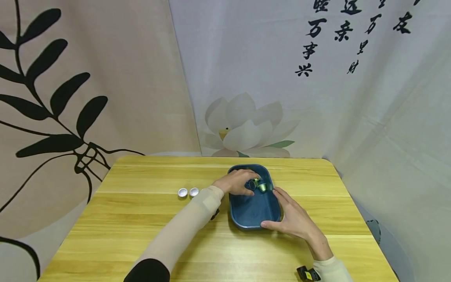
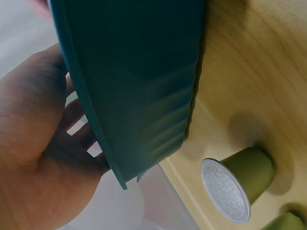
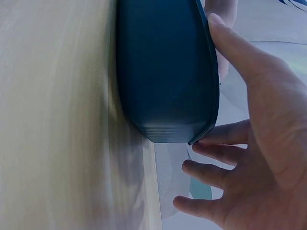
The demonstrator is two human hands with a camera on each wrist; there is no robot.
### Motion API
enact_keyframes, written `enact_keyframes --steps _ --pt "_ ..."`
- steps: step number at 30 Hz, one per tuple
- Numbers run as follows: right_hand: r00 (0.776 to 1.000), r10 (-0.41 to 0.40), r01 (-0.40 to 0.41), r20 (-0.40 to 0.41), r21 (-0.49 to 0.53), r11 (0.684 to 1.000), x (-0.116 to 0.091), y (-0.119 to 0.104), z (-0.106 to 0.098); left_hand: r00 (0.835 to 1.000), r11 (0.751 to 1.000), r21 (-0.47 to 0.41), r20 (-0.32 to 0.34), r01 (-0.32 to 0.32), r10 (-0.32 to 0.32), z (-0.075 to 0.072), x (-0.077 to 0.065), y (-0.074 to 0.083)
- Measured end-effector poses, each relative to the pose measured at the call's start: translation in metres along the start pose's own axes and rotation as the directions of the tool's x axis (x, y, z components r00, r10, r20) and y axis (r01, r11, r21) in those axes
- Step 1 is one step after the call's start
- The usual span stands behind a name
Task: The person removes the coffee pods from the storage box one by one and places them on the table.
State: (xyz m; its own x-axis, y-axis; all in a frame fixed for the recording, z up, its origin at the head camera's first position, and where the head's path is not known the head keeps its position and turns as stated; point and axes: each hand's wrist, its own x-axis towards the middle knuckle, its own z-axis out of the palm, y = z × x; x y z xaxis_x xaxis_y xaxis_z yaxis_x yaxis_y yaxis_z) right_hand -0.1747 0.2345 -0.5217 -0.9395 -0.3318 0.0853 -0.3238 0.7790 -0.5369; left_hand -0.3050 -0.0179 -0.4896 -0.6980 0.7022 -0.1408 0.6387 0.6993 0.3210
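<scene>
A dark blue tray (image 1: pixel 256 211) stands on the table, with several small green capsules (image 1: pixel 262 187) in its far part. My left hand (image 1: pixel 237 182) reaches over the tray's left rim, thumb and fingers apart around the capsules. In the left wrist view, the tray wall (image 2: pixel 129 86) hides its fingertips. My right hand (image 1: pixel 294 217) rests against the tray's right side, thumb near the front corner and fingertips at the far right rim. The right wrist view shows the right fingers (image 3: pixel 206 173) spread and fairly straight beside the tray (image 3: pixel 165 72).
Left of the tray, green capsules with silver lids (image 1: pixel 182 192) stand in a row on the wooden table (image 1: pixel 141 219), partly behind the left forearm. One green capsule (image 2: pixel 252 175) shows close up in the left wrist view. A printed curtain (image 1: pixel 253 78) hangs behind the table.
</scene>
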Motion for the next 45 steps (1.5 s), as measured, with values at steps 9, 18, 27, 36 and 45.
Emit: enact_keyframes --steps 9,18,27,36,45 --pt "1.0 0.022 -0.022 0.016 -0.019 1.0 0.0 -0.001 0.0 1.0 1.0 0.006 0.012 0.006 -0.006 0.003 0.009 -0.001" --pt "0.999 0.031 -0.03 0.014 -0.015 0.999 0.0 -0.001 0.001 0.999 0.999 0.038 0.045 -0.024 0.023 0.014 0.021 -0.014" --pt "1.0 0.017 -0.017 0.01 -0.014 1.0 0.0 -0.001 0.0 0.997 0.999 0.004 0.074 -0.033 0.033 0.024 0.029 -0.023" --pt "1.0 0.017 -0.017 0.01 -0.002 1.0 0.0 0.0 0.0 0.999 1.0 -0.007 0.05 -0.021 0.021 0.026 0.029 -0.021" --pt "1.0 0.01 -0.009 0.004 -0.006 1.0 0.0 -0.001 0.001 0.999 1.0 -0.011 0.04 -0.023 0.024 0.018 0.016 -0.01"
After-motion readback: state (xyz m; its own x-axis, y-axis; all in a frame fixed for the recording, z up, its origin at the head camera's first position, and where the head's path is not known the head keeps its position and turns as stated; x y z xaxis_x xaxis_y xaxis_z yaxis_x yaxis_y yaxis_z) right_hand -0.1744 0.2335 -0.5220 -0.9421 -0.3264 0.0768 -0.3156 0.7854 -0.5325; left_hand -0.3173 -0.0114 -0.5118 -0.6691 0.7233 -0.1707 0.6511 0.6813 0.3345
